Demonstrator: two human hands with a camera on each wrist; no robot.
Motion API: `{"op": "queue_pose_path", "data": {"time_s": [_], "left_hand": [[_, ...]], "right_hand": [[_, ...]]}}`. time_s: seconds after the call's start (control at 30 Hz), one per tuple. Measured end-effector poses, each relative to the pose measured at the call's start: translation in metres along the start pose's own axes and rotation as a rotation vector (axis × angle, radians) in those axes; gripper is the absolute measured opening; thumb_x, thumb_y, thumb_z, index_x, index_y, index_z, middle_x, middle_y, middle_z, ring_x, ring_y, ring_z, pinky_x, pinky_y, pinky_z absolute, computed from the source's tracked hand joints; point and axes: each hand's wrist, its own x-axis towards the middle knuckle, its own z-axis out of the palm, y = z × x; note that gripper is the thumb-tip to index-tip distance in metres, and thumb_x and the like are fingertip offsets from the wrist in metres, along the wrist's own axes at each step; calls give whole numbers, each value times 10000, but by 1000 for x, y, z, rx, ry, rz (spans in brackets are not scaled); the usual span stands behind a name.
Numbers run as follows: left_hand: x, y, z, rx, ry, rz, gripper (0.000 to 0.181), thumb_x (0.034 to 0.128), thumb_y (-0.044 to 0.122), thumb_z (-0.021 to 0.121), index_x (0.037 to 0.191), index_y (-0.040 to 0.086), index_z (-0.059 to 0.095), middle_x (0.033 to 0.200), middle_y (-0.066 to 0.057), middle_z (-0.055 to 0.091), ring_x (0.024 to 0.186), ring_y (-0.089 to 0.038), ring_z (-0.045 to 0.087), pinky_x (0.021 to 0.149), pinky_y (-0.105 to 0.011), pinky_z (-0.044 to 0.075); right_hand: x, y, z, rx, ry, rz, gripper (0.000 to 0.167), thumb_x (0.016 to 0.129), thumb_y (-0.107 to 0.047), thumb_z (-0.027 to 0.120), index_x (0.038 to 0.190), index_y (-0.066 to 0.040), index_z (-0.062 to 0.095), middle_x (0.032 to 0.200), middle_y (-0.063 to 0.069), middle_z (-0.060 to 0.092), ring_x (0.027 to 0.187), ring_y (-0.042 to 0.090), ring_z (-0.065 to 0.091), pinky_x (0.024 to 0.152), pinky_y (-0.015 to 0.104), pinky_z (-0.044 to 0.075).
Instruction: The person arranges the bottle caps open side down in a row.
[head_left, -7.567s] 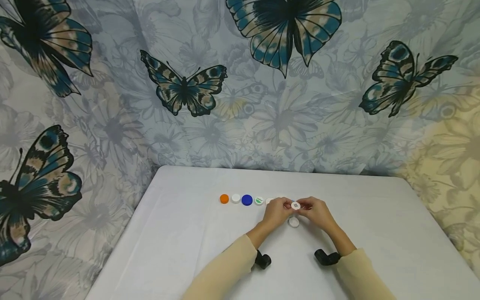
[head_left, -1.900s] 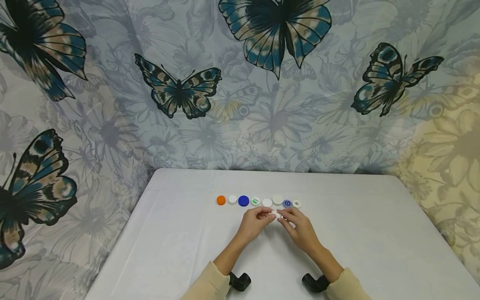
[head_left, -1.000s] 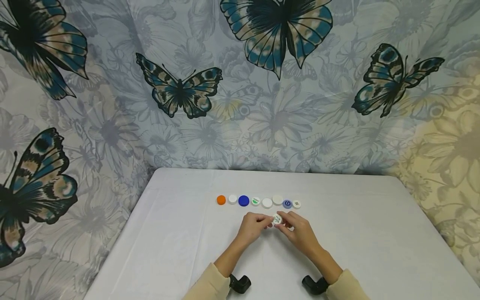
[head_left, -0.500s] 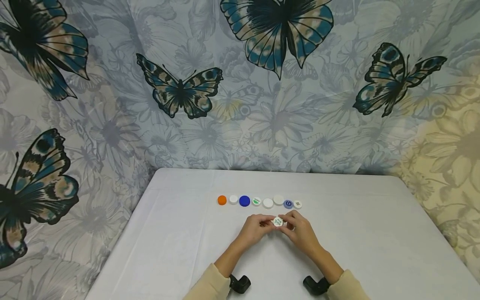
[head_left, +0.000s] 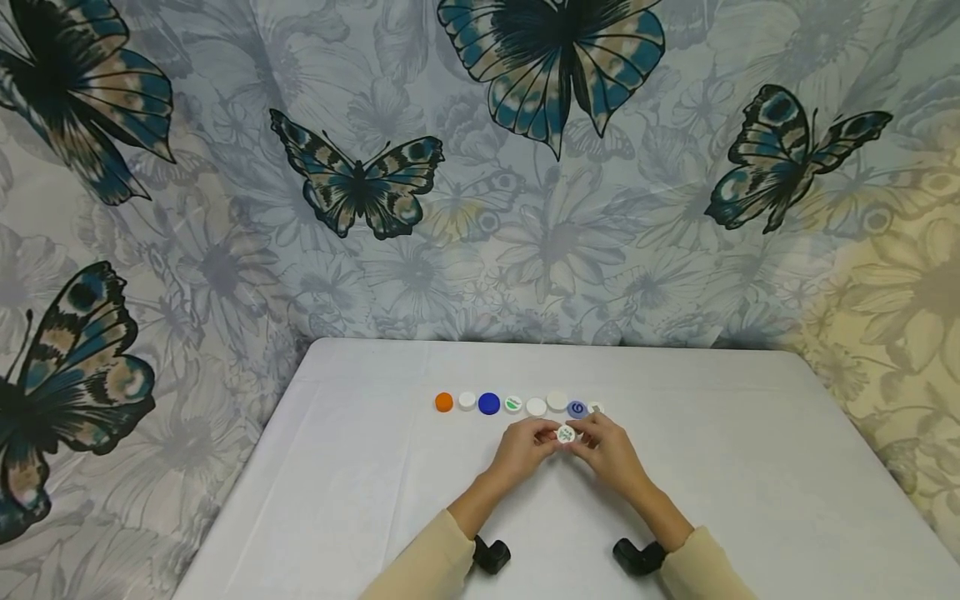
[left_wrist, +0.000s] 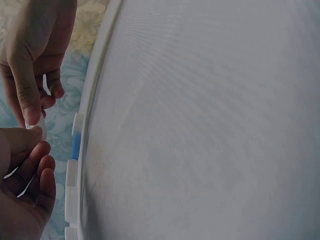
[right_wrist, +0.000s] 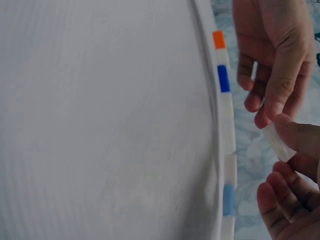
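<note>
A white bottle cap [head_left: 566,434] with a green print on its top is held up above the table, its top facing the head camera. My left hand [head_left: 522,450] pinches its left side between thumb and fingers, and my right hand [head_left: 611,454] pinches the right side. In the right wrist view the same cap [right_wrist: 278,143] is seen nearly edge-on between both hands' fingertips. Just beyond the hands runs a row of caps: orange [head_left: 444,402], plain white, dark blue [head_left: 489,404], white with green, more plain white, and light blue with a swirl [head_left: 577,409]. My right fingers partly cover the last white one.
A white cloth covers the table [head_left: 337,483], whose far edge meets a fabric backdrop [head_left: 562,242] printed with butterflies and flowers. Black devices [head_left: 491,557] are strapped at both wrists, beside the cream sleeves [head_left: 431,558].
Earlier, both hands held a white cap with a dark mark, which now ends the row. The green-printed cap was turned face-on; lately both hands have shifted slightly right and toward the row.
</note>
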Motion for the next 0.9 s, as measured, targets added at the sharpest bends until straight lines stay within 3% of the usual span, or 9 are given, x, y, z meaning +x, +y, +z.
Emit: {"op": "queue_pose_path", "data": {"time_s": [0.17, 0.43, 0.77, 0.9], "left_hand": [[10, 1, 12, 141, -2, 56, 244, 869, 146, 721, 1104, 79, 711, 914, -5, 712, 799, -32, 621, 710, -98, 471], [23, 7, 13, 88, -57, 1, 265, 860, 253, 746, 1060, 83, 711, 918, 1, 723, 804, -15, 641, 720, -99, 484], [42, 14, 22, 22, -73, -101, 290, 865, 287, 740, 1058, 72, 708, 903, 6, 725, 753, 12, 606, 677, -100, 473], [51, 18, 23, 65, -107, -112, 272, 865, 292, 738, 1063, 108, 716, 910, 31, 719, 765, 18, 590, 684, -103, 454]], "right_hand": [[4, 9, -8, 29, 13, 49, 307, 684, -15, 836, 964, 58, 733, 808, 44, 621, 660, -3, 499, 570, 193, 468], [9, 16, -18, 84, -60, 211, 303, 750, -64, 809, 1016, 55, 727, 823, 64, 637, 687, -19, 464, 597, 186, 438], [18, 27, -33, 74, -156, 216, 334, 853, -103, 732, 1122, 89, 678, 912, 105, 674, 780, 3, 529, 680, 203, 524], [23, 32, -40, 73, -198, 230, 342, 858, -121, 731, 1125, 87, 677, 930, 117, 672, 775, 19, 531, 670, 211, 514]]}}
